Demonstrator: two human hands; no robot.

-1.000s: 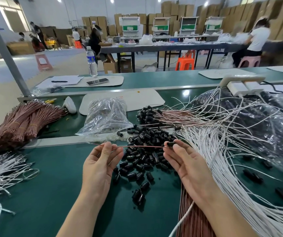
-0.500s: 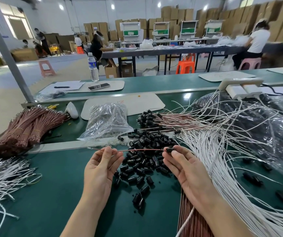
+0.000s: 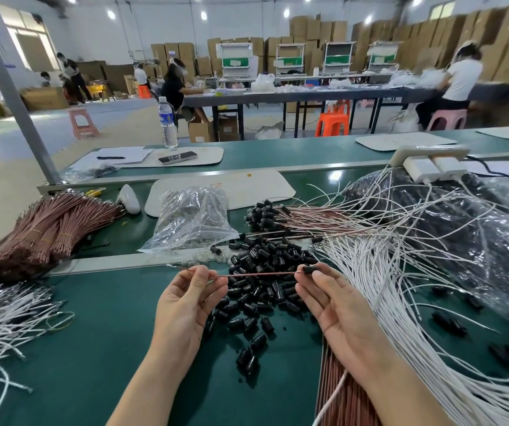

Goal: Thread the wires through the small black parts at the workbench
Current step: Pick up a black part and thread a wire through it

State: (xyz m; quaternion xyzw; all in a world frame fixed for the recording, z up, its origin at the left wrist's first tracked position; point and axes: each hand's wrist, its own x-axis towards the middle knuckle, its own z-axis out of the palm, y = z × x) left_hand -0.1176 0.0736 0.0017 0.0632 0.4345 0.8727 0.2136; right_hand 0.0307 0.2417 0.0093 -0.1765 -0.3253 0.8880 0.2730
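Observation:
A thin brown wire (image 3: 259,274) stretches level between my two hands above a heap of small black parts (image 3: 262,281) on the green bench. My left hand (image 3: 185,305) pinches the wire near its bare left end. My right hand (image 3: 336,305) pinches one small black part (image 3: 310,268) that sits on the wire's right end. Behind the heap lie brown wires with black parts on their ends (image 3: 302,218). A wide fan of white wires (image 3: 400,290) spreads to the right.
Bundled brown wires (image 3: 47,229) lie at the far left, with loose white wires (image 3: 4,321) below them. A clear plastic bag (image 3: 190,221) sits behind my left hand. A big bag of dark parts (image 3: 462,229) fills the right. More brown wires (image 3: 336,392) run under my right wrist.
The camera has tilted up a little, so hands and bench sit lower in view. Both hands keep the same hold on the wire and the black part.

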